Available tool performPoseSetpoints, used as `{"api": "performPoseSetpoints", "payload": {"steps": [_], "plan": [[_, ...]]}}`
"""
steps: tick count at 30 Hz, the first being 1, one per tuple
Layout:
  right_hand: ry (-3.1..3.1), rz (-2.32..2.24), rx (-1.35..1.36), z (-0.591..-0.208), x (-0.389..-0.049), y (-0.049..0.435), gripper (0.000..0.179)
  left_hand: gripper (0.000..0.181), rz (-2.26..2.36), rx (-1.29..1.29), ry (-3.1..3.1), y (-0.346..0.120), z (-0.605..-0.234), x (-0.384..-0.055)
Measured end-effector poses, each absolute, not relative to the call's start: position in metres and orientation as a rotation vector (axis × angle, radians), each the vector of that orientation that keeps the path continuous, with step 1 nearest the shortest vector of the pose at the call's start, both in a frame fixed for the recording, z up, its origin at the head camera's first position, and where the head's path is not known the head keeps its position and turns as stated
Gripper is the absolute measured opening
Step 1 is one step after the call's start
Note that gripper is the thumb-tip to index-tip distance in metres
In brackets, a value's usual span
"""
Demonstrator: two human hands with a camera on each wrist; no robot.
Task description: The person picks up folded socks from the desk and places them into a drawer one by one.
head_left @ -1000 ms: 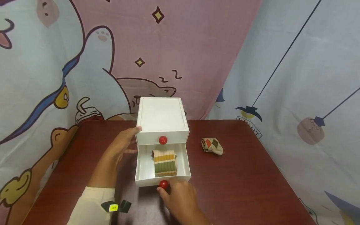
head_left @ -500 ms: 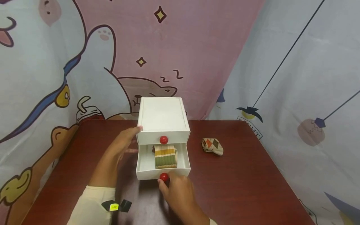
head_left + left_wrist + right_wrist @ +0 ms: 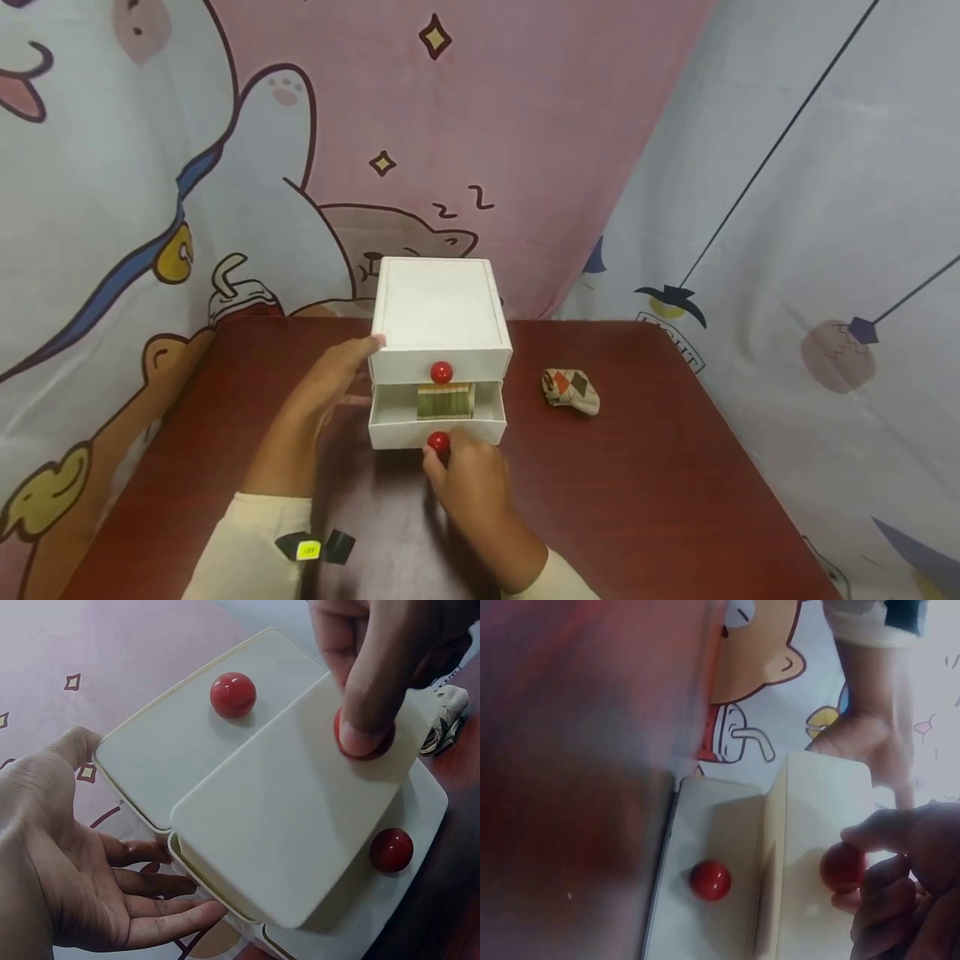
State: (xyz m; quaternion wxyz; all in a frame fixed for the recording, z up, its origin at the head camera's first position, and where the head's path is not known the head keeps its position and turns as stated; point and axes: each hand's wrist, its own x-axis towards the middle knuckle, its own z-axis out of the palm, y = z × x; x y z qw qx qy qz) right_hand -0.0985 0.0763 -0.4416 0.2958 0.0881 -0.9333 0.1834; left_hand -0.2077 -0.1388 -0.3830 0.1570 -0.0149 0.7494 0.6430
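Observation:
A small white drawer unit (image 3: 441, 304) with red round knobs stands on the table. Its middle drawer (image 3: 397, 435) is partly pulled out, and a folded striped sock (image 3: 444, 402) in green, yellow and cream lies inside. My right hand (image 3: 472, 479) pinches that drawer's red knob (image 3: 364, 739) between thumb and fingers. Against the unit's left side rests my left hand (image 3: 337, 375), its fingers (image 3: 161, 885) fairly straight and the thumb at the top front corner. In the left wrist view, the top knob (image 3: 233, 695) and bottom knob (image 3: 391, 850) show on closed drawers.
A rolled argyle sock (image 3: 572, 392) in beige, orange and green lies right of the unit on the dark red-brown table (image 3: 637, 483). Behind the table hangs a printed cloth (image 3: 525, 125) with cartoon animals; another pale cloth (image 3: 825, 208) hangs at the right.
The middle drawer has slid inward, away from me, with my right hand on its knob. Less of the striped sock shows now. My left hand has stayed at the unit's side.

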Motion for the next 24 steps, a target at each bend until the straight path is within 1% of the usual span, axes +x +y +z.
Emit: {"api": "performPoseSetpoints", "payload": {"steps": [16, 24], "plan": [[-2.532, 0.473, 0.177, -0.448, -0.141, 0.073, 0.037, 0.082, 1.849, -0.041, 2.146, -0.138, -0.383, -0.209], [-2.543, 0.457, 0.150, -0.448, -0.151, 0.069, 0.039, 0.082, 1.848, -0.045, 2.157, -0.139, -0.384, -0.210]]}}
